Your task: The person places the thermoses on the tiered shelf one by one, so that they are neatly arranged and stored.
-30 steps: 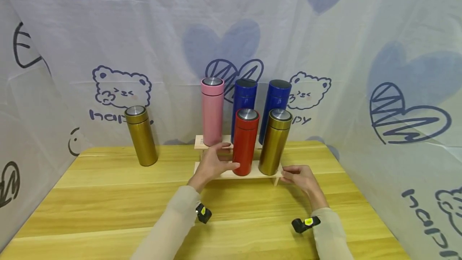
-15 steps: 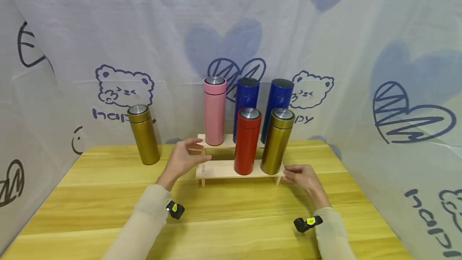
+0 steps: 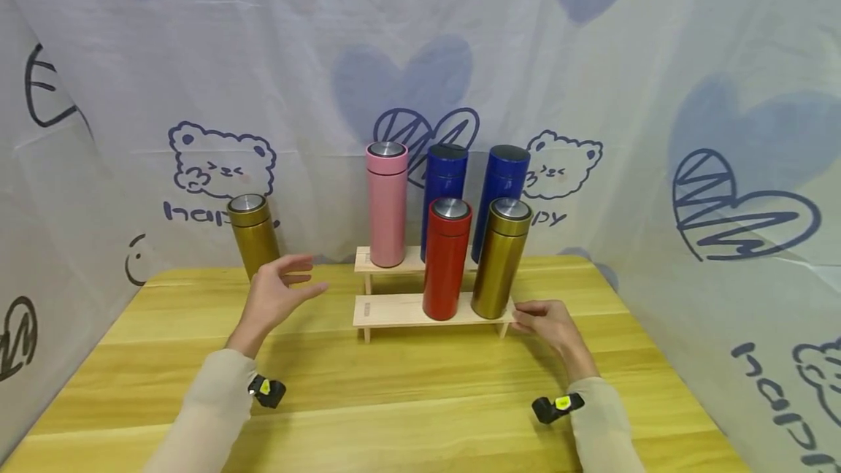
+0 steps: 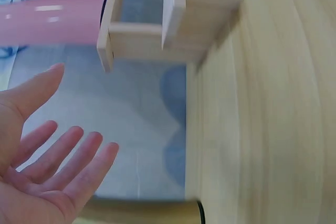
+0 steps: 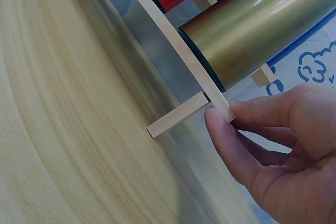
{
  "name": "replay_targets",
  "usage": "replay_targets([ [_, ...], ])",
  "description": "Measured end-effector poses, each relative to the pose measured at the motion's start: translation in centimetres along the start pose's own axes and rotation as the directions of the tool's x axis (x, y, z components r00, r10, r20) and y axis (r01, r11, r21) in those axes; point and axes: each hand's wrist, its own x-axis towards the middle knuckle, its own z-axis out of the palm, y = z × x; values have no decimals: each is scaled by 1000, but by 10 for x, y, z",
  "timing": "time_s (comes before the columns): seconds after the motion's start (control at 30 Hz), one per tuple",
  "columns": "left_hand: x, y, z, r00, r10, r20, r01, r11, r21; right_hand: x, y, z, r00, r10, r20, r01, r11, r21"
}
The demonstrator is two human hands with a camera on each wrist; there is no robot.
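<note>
My left hand (image 3: 272, 299) is in the air just in front of a gold thermos bottle (image 3: 255, 238) at the table's left, hiding its lower part. Its fingers are spread and hold nothing, as the left wrist view also shows. With thumb and fingers, my right hand (image 3: 548, 323) pinches the right end of the wooden two-tier rack (image 3: 394, 309). On the rack's front tier stand a red thermos bottle (image 3: 448, 261) and a second gold thermos bottle (image 3: 502, 261). A pink thermos bottle (image 3: 388, 206) and two blue ones (image 3: 444, 174) stand upright on the rear tier.
The rack stands near the back of the wooden table (image 3: 407, 400). Bare board lies on the front tier, left of the red bottle. Behind the table hangs a pale cloth (image 3: 309, 86) with hearts and bear drawings.
My left hand has moved left, away from the red bottle, past the rack's left end to the gold bottle on the table. My right hand has stayed at the rack's end.
</note>
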Motion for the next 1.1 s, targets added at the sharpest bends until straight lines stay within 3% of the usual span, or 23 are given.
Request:
replay_targets([
  [0.37,-10,-41,-48,993,-79,-92,85,994,68,3,0,1,1000,13,-6,-13,1000,15],
  [0.6,-8,-67,-61,969,-187,-163,193,981,19,1,-1,0,1000,19,3,-19,1000,10],
  [0.7,-2,-75,-61,965,-217,-145,219,976,-2,0,0,-2,1000,21,-5,-21,1000,11],
  [0.87,10,-84,-61,978,-200,-53,203,978,41,0,1,-2,1000,11,0,-11,1000,20],
  [1.1,24,-95,-60,978,-208,9,206,976,72,2,1,-1,1000,10,-14,-10,1000,22],
])
